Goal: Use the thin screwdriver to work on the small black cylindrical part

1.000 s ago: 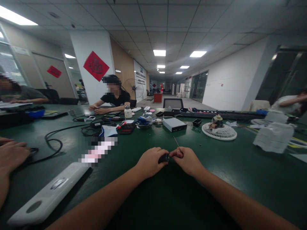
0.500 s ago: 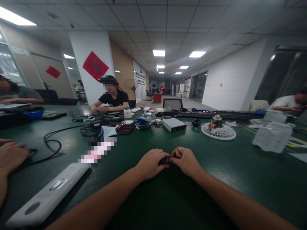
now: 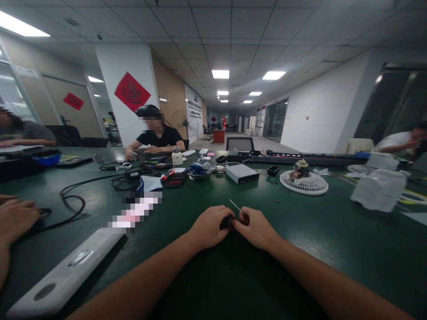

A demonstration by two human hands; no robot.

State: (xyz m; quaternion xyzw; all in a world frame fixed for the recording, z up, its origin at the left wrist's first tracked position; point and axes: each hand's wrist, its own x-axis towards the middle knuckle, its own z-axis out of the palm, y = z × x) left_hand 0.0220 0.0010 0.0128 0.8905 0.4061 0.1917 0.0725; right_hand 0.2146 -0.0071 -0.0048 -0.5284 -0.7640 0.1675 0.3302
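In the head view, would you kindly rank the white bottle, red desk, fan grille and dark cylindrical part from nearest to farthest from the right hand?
1. Dark cylindrical part, in the left hand, close beside the right hand.
2. Fan grille, on the table, ahead right.
3. White bottle, far side, left.
4. Red desk, beyond the table.

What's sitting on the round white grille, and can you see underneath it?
On the round white grille sits a motor-like part with a cream top. The grille hides whatever is directly beneath it.
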